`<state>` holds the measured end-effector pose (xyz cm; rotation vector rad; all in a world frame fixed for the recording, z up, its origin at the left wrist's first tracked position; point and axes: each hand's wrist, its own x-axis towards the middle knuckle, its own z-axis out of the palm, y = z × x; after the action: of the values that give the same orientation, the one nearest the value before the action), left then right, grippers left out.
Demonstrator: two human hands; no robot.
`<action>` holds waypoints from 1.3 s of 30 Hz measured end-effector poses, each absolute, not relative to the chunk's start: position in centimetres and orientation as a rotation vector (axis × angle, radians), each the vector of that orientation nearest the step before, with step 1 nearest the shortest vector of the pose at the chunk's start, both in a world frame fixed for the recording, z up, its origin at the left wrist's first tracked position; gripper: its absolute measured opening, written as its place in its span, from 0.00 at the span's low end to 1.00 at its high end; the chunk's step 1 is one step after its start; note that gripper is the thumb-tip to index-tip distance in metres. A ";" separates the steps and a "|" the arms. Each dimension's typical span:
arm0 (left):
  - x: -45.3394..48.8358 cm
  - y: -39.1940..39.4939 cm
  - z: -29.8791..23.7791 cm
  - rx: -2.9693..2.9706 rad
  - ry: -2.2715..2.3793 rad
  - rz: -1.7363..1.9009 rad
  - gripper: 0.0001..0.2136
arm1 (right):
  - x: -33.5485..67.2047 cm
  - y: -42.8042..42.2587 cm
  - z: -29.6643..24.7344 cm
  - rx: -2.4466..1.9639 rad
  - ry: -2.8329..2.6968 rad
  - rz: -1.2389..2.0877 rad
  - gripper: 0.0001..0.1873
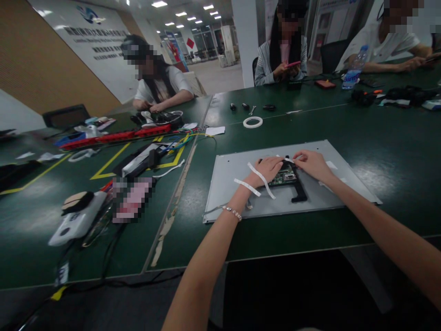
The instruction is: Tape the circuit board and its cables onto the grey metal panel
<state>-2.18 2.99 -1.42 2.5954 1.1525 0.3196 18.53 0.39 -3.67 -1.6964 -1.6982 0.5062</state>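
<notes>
A grey metal panel (237,172) lies flat on the green table in front of me, with a green circuit board (285,176) and a black bracket (299,192) mounted on it. My left hand (268,169) rests on the board's left side, fingers curled, with white tape strips (262,178) stuck across its back and wrist. My right hand (312,164) sits at the board's right, fingers pinched on the end of a thin white tape strip (289,160) that runs between both hands.
A white tape roll (252,122) lies beyond the panel, with small screws and a wrench (251,109) further back. Cables, red tools (117,136) and a white device (77,218) clutter the left table. Three people sit at the far side; a water bottle (354,68) stands at the right.
</notes>
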 end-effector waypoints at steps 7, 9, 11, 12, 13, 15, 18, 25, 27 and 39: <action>-2.0 2.9 -1.4 2.638 1.168 0.301 0.23 | 17.8 -0.6 -3.4 -1.885 -1.854 0.231 0.10; -2.0 2.9 -1.4 2.636 1.165 0.298 0.23 | 17.6 -1.0 -3.4 -1.939 -1.886 0.152 0.10; -2.0 2.9 -1.4 2.632 1.164 0.300 0.23 | 17.6 -1.2 -3.5 -1.959 -1.924 0.057 0.10; -2.0 2.9 -1.4 2.631 1.164 0.301 0.23 | 17.6 -1.3 -3.7 -1.954 -1.944 0.014 0.10; -2.0 2.9 -1.5 2.632 1.163 0.302 0.23 | 17.7 -1.3 -3.8 -1.942 -1.962 -0.021 0.09; -2.0 3.0 -1.5 2.633 1.163 0.296 0.24 | 17.8 -1.4 -4.1 -1.919 -1.986 -0.058 0.09; -2.0 3.1 -1.7 2.632 1.171 0.278 0.24 | 18.0 -1.5 -4.3 -1.917 -1.995 -0.059 0.09; -1.9 3.0 -1.6 2.626 1.197 0.241 0.25 | 18.6 -2.1 -4.0 -1.967 -2.002 0.013 0.09; -1.9 3.0 -1.6 2.624 1.200 0.231 0.25 | 18.8 -2.2 -3.9 -1.961 -2.004 0.036 0.09; -2.1 3.4 -2.3 2.604 1.164 0.357 0.24 | 20.0 -2.3 -3.5 -1.848 -1.959 0.131 0.11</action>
<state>-2.15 3.36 -2.26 2.6035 1.1640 0.3565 20.01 -2.31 -3.47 -1.8484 -1.9587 0.1314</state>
